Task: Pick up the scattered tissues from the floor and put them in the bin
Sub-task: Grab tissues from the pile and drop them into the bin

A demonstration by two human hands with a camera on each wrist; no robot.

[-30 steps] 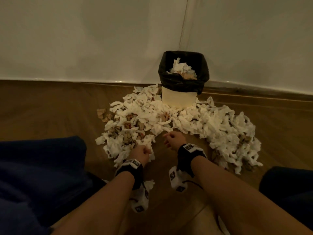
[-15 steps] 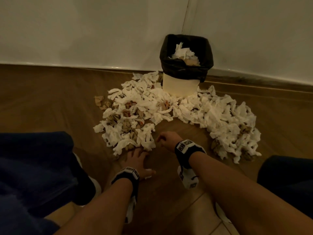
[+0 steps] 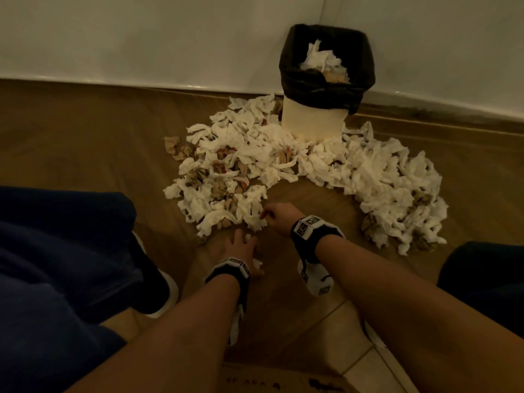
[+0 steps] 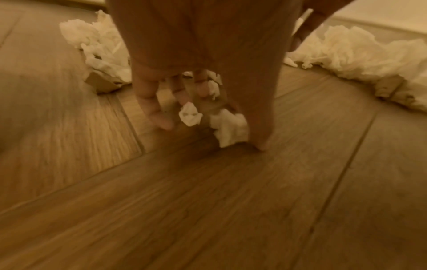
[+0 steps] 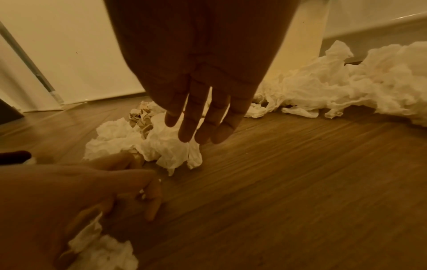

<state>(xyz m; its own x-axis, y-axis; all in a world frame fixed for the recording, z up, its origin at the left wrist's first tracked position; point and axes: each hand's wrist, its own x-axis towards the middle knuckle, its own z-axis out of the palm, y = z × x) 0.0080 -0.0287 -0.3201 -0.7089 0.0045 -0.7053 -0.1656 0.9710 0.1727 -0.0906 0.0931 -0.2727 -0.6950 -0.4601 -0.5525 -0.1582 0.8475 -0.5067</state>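
The wooden floor (image 3: 71, 143) spreads out under both my hands, and beyond my fingertips it meets a pale wall (image 3: 141, 38). Across it lies the big heap of tissues (image 3: 368, 177), white ones mixed with some crumpled brown ones, curving from ahead of my left hand round to the far right of my right hand. Behind the heap, well past both hands and against the wall, stands the bin (image 3: 313, 121), a pale tub with a black bag (image 3: 295, 80) folded over its rim and a mound of tissues already showing at the top. My dark trouser leg (image 3: 56, 265) fills the space to the left of my left arm. My right hand (image 3: 279, 218) reaches the near edge of the heap; in the wrist view its fingers (image 5: 187, 127) hang nearly straight and together just above a crumpled tissue (image 5: 168, 149), gripping nothing. My left hand (image 3: 242, 246) sits closer to me, just beside and below the right one, spread with fingertips (image 4: 161, 120) down on the boards. Smallest are the white scraps (image 4: 227, 127) under it: one lies against my thumb, another (image 4: 190, 114) sits between my fingers, but I cannot tell whether the fingers actually pinch them.
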